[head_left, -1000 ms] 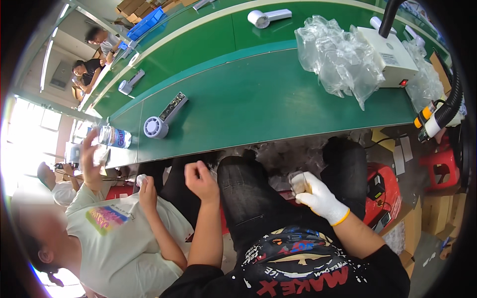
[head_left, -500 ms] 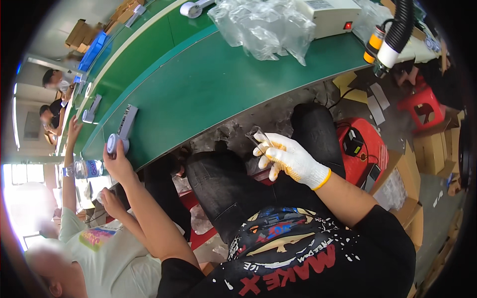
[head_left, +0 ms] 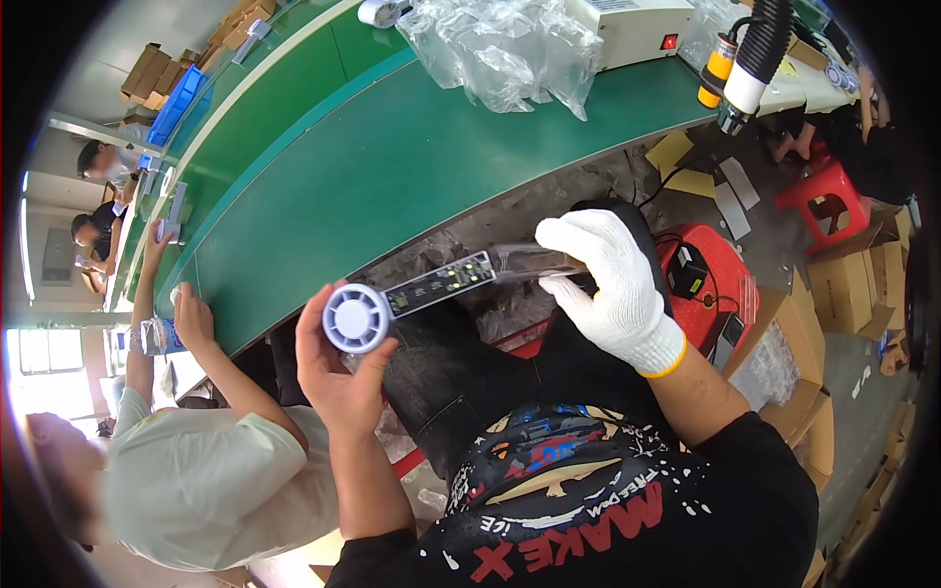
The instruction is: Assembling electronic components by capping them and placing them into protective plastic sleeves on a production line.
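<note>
In my bare left hand [head_left: 345, 387] is a small lilac-white handheld fan [head_left: 436, 285], gripped by its round slotted head between thumb and fingers. Its straight handle points right and shows a dark strip dotted with small parts. My right hand [head_left: 616, 299], in a white knitted glove with a yellow cuff edge, pinches a clear plastic sleeve [head_left: 521, 263]. The mouth of the sleeve meets the handle's free end; whether the end is inside cannot be made out. Both things are held above my lap.
A green workbench [head_left: 392, 176] curves across ahead, bearing clear plastic bags [head_left: 500, 49] and a pale machine box [head_left: 637, 29]. A black hose [head_left: 769, 39] hangs at upper right. A co-worker [head_left: 216, 470] sits at left. Red stools [head_left: 828, 201] and cardboard boxes [head_left: 809, 363] stand right.
My left hand has brought the fan off the bench, rightward over my lap. My right hand has turned and lifted slightly, bringing the clear sleeve to the handle's end. The co-worker has leaned toward the bench.
</note>
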Demonstrator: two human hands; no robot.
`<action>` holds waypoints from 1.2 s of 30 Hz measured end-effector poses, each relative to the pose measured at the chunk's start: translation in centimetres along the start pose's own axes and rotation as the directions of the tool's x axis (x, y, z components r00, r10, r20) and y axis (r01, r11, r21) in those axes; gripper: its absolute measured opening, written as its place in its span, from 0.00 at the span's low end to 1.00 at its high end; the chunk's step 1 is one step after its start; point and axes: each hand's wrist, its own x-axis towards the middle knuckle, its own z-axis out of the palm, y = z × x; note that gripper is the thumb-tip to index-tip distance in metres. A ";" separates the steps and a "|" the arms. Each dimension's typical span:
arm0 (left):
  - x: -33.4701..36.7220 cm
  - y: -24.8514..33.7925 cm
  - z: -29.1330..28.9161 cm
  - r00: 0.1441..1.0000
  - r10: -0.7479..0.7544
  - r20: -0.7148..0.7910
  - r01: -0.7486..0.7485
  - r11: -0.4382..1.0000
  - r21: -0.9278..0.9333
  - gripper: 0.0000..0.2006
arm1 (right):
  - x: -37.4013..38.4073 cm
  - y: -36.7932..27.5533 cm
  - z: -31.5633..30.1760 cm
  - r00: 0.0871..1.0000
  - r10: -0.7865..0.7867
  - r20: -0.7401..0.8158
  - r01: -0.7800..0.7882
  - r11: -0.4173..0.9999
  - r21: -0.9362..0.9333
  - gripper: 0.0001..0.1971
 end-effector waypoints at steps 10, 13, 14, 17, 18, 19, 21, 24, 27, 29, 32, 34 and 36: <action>-1.3 -1.1 1.2 0.979 0.077 0.189 -0.084 0.996 0.029 0.42 | 0.0 0.2 0.2 0.982 -0.143 0.120 0.130 0.985 0.113 0.26; -1.2 -1.9 2.0 0.892 0.346 0.290 -0.394 0.911 0.124 0.41 | 0.1 -0.8 0.1 0.960 -0.241 0.145 0.224 0.966 0.130 0.26; -1.2 -1.9 2.4 0.814 0.466 0.347 -0.541 0.826 0.159 0.41 | 0.3 -1.3 0.0 0.943 -0.295 0.153 0.274 0.951 0.141 0.26; -1.7 -1.5 4.0 0.772 0.579 0.263 -0.628 0.759 0.174 0.36 | 0.2 -2.7 0.0 0.967 -0.218 0.129 0.204 0.972 0.116 0.24; -1.9 -1.5 4.3 0.741 0.634 0.222 -0.670 0.719 0.183 0.34 | 0.1 -2.9 0.1 0.977 -0.180 0.113 0.168 0.981 0.101 0.24; -2.0 -1.6 4.5 0.743 0.632 0.221 -0.668 0.721 0.183 0.34 | 0.0 -2.9 0.1 0.977 -0.179 0.116 0.167 0.981 0.101 0.24; -2.5 -1.7 4.7 0.746 0.626 0.226 -0.665 0.720 0.197 0.39 | -0.3 -2.7 0.4 0.993 -0.115 0.021 0.107 0.969 0.222 0.23; -2.9 -2.0 4.8 0.782 0.585 0.216 -0.622 0.754 0.211 0.41 | -1.1 -2.6 1.5 0.996 -0.072 -0.061 0.087 0.951 0.297 0.23; -2.9 -1.7 4.7 0.844 0.503 0.186 -0.535 0.813 0.230 0.41 | -1.2 -3.3 2.3 0.989 -0.066 -0.134 0.107 0.937 0.332 0.22; -1.1 1.0 4.1 0.937 0.316 0.151 -0.318 0.948 -0.012 0.35 | -0.4 -4.3 1.8 0.902 0.207 0.378 -0.367 0.830 0.419 0.22; 0.1 2.8 4.1 0.960 0.183 0.210 -0.174 0.983 -0.062 0.29 | -0.8 -6.0 2.6 0.653 0.282 0.702 -0.707 0.560 0.432 0.20; 0.3 3.5 3.3 0.947 0.100 0.304 -0.141 0.983 0.116 0.27 | -1.1 -7.6 3.9 0.485 0.165 0.859 -0.873 0.153 0.463 0.16; -0.4 3.7 3.5 0.974 0.077 0.215 -0.106 0.986 0.127 0.27 | -0.8 -8.5 4.1 0.456 0.172 0.873 -0.890 0.065 0.452 0.15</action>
